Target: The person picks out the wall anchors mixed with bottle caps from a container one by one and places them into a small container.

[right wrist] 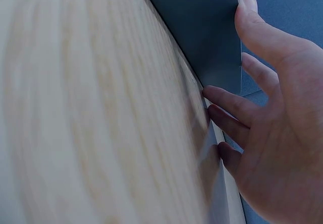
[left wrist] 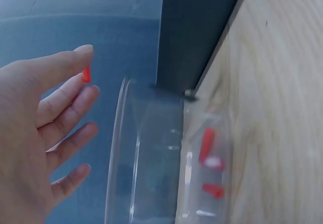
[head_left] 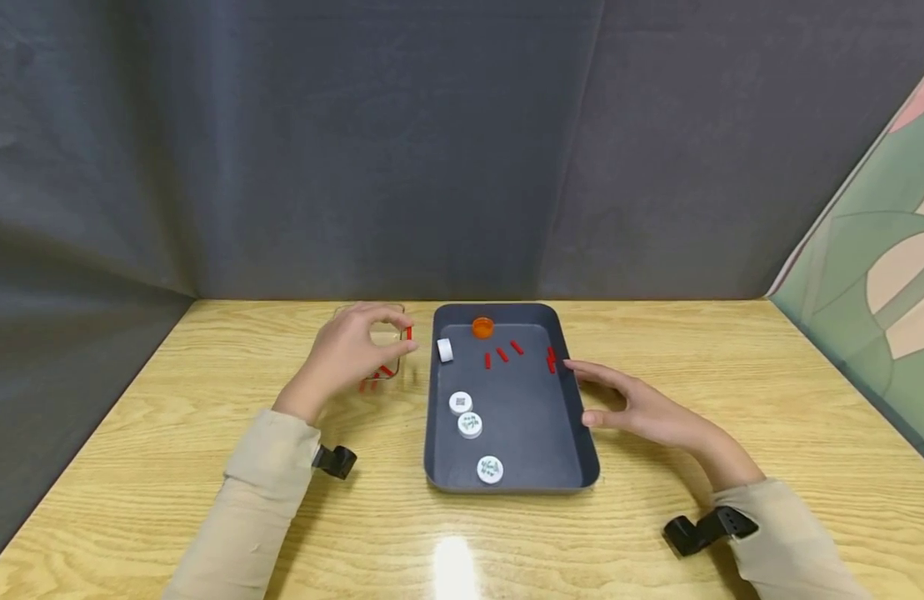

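Observation:
My left hand (head_left: 345,346) pinches a small red stick (left wrist: 87,74) between thumb and fingertip, left of the grey tray. The other left fingers are loosely bent. Below that hand stands a clear plastic box (left wrist: 121,143), and several red sticks (left wrist: 207,144) lie in it. Inside the tray (head_left: 506,482) are more loose red sticks (head_left: 502,355), some of them against its right wall. My right hand (head_left: 649,410) is at the tray's right side, fingers and thumb spread at the rim, holding nothing. In the right wrist view its fingertips are close to the tray's outer wall (right wrist: 207,37).
Several white round caps are in the tray: one (head_left: 445,350) stands on edge at the left wall, others (head_left: 490,469) lie flat, printed side up. An orange round cap (head_left: 482,327) sits near the far wall. Behind the wooden table (head_left: 319,533) hangs a dark curtain (head_left: 372,150).

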A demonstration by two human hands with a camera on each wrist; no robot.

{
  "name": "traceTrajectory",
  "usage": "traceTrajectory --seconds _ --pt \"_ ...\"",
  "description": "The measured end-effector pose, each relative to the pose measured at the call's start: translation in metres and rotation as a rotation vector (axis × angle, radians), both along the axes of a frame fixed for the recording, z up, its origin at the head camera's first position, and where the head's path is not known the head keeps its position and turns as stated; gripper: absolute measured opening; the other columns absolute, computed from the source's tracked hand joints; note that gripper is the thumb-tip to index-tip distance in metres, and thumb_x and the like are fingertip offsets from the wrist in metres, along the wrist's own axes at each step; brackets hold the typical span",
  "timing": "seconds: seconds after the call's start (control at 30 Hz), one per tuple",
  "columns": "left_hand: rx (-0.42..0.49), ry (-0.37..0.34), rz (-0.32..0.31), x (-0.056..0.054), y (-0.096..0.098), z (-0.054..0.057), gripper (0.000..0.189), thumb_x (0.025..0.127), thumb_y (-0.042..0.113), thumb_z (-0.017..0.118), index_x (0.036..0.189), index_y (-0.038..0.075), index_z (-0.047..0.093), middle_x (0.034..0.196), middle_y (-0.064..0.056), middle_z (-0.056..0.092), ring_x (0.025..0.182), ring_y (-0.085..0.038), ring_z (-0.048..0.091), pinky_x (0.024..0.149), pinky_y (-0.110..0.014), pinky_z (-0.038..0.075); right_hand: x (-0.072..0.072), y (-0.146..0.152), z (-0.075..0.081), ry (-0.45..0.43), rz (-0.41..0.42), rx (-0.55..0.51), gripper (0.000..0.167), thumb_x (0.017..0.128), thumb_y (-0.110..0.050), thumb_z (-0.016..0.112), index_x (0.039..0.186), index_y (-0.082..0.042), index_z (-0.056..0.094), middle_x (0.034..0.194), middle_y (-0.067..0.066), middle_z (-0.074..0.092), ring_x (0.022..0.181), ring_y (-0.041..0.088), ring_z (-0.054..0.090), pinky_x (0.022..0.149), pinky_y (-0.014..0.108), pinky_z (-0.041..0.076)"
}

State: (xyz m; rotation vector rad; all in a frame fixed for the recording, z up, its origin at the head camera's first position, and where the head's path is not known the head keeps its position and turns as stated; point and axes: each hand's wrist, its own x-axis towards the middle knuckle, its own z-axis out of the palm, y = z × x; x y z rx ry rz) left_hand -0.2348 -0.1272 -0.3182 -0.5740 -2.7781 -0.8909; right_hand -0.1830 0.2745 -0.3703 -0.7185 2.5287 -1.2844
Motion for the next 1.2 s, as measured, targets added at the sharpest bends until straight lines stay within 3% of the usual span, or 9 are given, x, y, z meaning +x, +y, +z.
traceTrajectory --seconds 0.43,0.57,0.83,1.2 --pt "-0.080 -0.051 0.076 -0.003 -0.028 0.007 0.035 0.088 0.040 0.075 0.117 0.019 0.073 0.122 -0.001 0.068 0.124 -0.032 0.054 0.100 -0.051 0.040 0.001 -0.002 -0.001 -0.006 -0.009 0.005 0.074 0.091 -0.025 0.073 0.154 -0.014 0.036 0.154 0.015 0.038 0.141 0.036 0.035 0.108 0.024 0.031" --pt "-0.076 -0.076 0.079 -0.005 -0.035 0.007 0.036 0.088 0.039 0.074 0.118 0.019 0.073 0.120 -0.002 0.068 0.121 -0.031 0.056 0.097 -0.051 0.042 0.001 -0.001 0.000 -0.010 -0.009 0.010 0.074 0.091 -0.025 0.073 0.154 -0.015 0.035 0.155 0.016 0.036 0.141 0.036 0.034 0.108 0.023 0.031" --pt "-0.089 -0.196 0.080 -0.004 -0.046 0.004 0.039 0.091 0.040 0.071 0.122 0.017 0.071 0.125 -0.011 0.065 0.119 -0.033 0.057 0.096 -0.054 0.042 0.000 -0.001 -0.001 -0.015 -0.004 -0.008 0.074 0.091 -0.024 0.073 0.154 -0.014 0.036 0.154 0.016 0.038 0.140 0.036 0.036 0.107 0.020 0.032" --pt "-0.105 -0.268 0.040 -0.008 -0.045 -0.003 0.039 0.091 0.036 0.071 0.122 0.012 0.070 0.120 -0.008 0.066 0.112 -0.030 0.057 0.091 -0.051 0.044 0.000 0.000 -0.001 -0.004 -0.013 0.002 0.074 0.091 -0.025 0.074 0.154 -0.013 0.037 0.154 0.016 0.038 0.140 0.036 0.036 0.107 0.021 0.031"
